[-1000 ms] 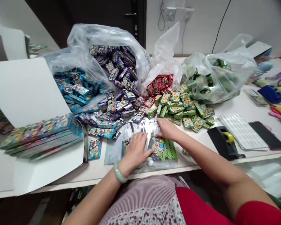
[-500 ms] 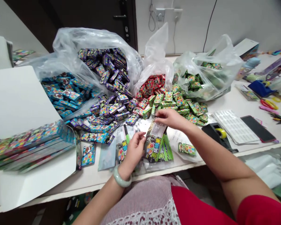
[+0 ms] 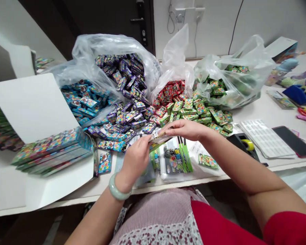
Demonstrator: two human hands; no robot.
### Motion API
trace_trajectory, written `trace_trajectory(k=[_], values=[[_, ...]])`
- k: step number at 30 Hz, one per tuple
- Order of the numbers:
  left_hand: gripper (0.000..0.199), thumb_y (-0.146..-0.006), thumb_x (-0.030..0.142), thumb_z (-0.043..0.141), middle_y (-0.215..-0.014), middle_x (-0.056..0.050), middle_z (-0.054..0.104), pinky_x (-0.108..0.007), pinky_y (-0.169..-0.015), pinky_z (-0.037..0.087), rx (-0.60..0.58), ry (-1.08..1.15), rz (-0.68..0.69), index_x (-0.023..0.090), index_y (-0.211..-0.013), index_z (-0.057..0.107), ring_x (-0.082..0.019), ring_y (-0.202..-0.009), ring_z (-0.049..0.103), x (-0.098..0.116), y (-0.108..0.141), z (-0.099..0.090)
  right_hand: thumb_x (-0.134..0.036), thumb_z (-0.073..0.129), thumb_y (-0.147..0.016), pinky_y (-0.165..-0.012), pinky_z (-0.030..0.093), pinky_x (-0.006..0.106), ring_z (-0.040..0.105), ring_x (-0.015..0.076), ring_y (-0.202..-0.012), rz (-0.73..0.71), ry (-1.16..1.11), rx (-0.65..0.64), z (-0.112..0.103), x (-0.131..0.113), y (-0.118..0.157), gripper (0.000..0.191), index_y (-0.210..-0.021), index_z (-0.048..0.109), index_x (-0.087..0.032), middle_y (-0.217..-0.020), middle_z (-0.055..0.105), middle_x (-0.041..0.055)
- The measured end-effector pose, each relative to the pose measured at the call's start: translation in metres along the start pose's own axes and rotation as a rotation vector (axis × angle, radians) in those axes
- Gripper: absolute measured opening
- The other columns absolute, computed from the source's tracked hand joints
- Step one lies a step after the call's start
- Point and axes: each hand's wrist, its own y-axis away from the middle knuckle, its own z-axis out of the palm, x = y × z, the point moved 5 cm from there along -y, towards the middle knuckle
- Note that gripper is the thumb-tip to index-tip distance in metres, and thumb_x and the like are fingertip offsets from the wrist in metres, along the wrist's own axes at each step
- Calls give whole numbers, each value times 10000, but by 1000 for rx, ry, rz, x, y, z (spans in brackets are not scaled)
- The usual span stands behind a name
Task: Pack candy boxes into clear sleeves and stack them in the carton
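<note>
"What are you doing with your hands?"

"Near the centre of the frame, I'm holding a flat packet (image 3: 158, 140) between them, above the table (image 3: 262, 114). It's tilting so much that it's showing nearly edge-on."

"And your fingers?"

"My left hand (image 3: 136, 156) is pinching its left end between thumb and fingers. My right hand (image 3: 185, 130) is pinching the upper right part, fingers bunching close together; I can't tell how the ones underneath are curling."

"What's lying nearby?"

"Black-and-green pouches (image 3: 177, 160) are lying at lower centre, just below my right hand. A small green box (image 3: 208, 161) is resting to their right, and a blue box (image 3: 105, 162) is lying left of my left hand."

"And further up?"

"Purple boxes (image 3: 130, 114), red boxes (image 3: 169, 93) and green boxes (image 3: 204, 110) are spilling from clear bags (image 3: 112, 41) across the upper middle, while a black tape dispenser (image 3: 238, 143) is sitting right of centre."
</note>
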Motion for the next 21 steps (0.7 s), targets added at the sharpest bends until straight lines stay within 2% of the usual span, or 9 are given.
trace_trajectory(k=[2, 4, 6, 7, 9, 11, 12, 16, 21], values=[[257, -916, 205, 459, -1050, -103, 699, -390, -828, 538, 25, 96, -70, 187, -1134, 595, -243, -946, 667, -13, 5, 0, -401, 603, -860, -928, 474, 413, 636, 209, -983, -46, 136, 81, 5, -4, -1, 273, -963, 707, -170, -989, 709, 51], [231, -896, 249, 516, -1006, -68, 710, -354, -794, 545, 77, 252, -217, 210, -1097, 621, -217, -889, 677, -28, 12, -3, -360, 591, -873, -996, 424, 446, 579, 239, -1111, -161, 300, 342, 6, -10, 5, 255, -1045, 678, -193, -1116, 671, 68], [226, -855, 292, 587, -954, -42, 720, -321, -751, 555, 155, 470, -399, 214, -1060, 639, -194, -831, 681, -40, 18, -5, -327, 646, -839, -1071, 349, 459, 446, 261, -1283, -265, 362, 626, 9, -10, 19, 409, -1228, 578, -223, -1346, 537, 91], [237, -829, 307, 623, -934, -36, 724, -308, -735, 558, 187, 585, -475, 209, -1043, 646, -186, -813, 681, -43, 21, -5, -324, 681, -811, -1081, 339, 461, 396, 264, -1326, -269, 318, 670, 15, -3, 22, 534, -1307, 503, -237, -1422, 462, 99], [261, -780, 312, 678, -940, -41, 731, -293, -744, 559, 207, 800, -570, 194, -1012, 659, -179, -826, 681, -43, 22, -1, -348, 723, -765, -1045, 389, 464, 440, 266, -1295, -180, 113, 524, 34, 20, 19, 646, -1335, 442, -232, -1416, 463, 123], [268, -747, 305, 711, -958, -48, 733, -288, -766, 556, 197, 1006, -632, 183, -982, 670, -173, -835, 681, -40, 21, 6, -381, 725, -747, -986, 445, 447, 565, 245, -1144, -72, -113, 312, 56, 42, 10, 528, -1201, 520, -208, -1249, 595, 115], [279, -732, 303, 726, -952, -49, 733, -291, -766, 557, 182, 1111, -671, 182, -978, 672, -172, -823, 683, -38, 20, 10, -389, 723, -740, -962, 461, 431, 603, 228, -1059, -36, -187, 263, 63, 49, 7, 440, -1103, 556, -202, -1147, 640, 96], [353, -705, 336, 756, -895, -37, 735, -310, -736, 560, 112, 1434, -809, 192, -1011, 654, -173, -759, 689, -37, 24, 27, -405, 744, -694, -767, 493, 339, 594, 160, -767, 34, -225, 361, 61, 60, 0, 299, -824, 554, -214, -823, 638, 7], [374, -734, 311, 753, -964, -59, 729, -272, -746, 539, -99, 1315, -782, 171, -1066, 652, -158, -801, 676, -37, 48, 33, -503, 756, -634, -599, 407, 266, 484, 119, -616, 42, -251, 509, 49, 68, 1, 405, -766, 514, -206, -646, 513, -49]])
